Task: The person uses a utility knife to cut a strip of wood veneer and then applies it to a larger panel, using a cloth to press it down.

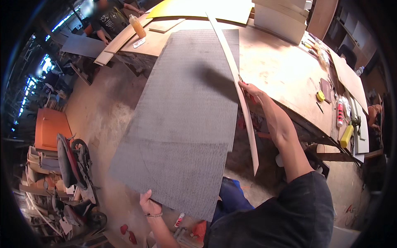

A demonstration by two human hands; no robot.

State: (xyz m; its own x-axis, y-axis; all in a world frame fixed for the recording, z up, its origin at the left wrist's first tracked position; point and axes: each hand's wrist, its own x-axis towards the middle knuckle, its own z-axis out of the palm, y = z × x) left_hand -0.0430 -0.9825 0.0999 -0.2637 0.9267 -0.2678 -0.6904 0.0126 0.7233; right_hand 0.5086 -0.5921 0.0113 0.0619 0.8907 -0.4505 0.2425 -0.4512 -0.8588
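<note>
Two overlapping grey wood-grained sheets [186, 103] slant down from the workbench toward my body. The lower one's edge makes a line across the upper one. At the near left edge my left hand [149, 205] is closed on the sheet, thumb on top and fingers hidden beneath. My right hand [251, 91] grips a long, thin, pale wooden strip [244, 107] around its middle. That strip runs along the right side of the sheets, its far end over the bench and its near end in the air. Something small and red shows by my right fingers, too hidden to name.
The wooden workbench [269, 70] carries a yellow sheet [198, 9], a bottle [136, 25], a yellow tape measure [320, 96] and a red-and-white tube [340, 112]. A motorbike [74, 165] stands at left. Another person [108, 18] is at far left.
</note>
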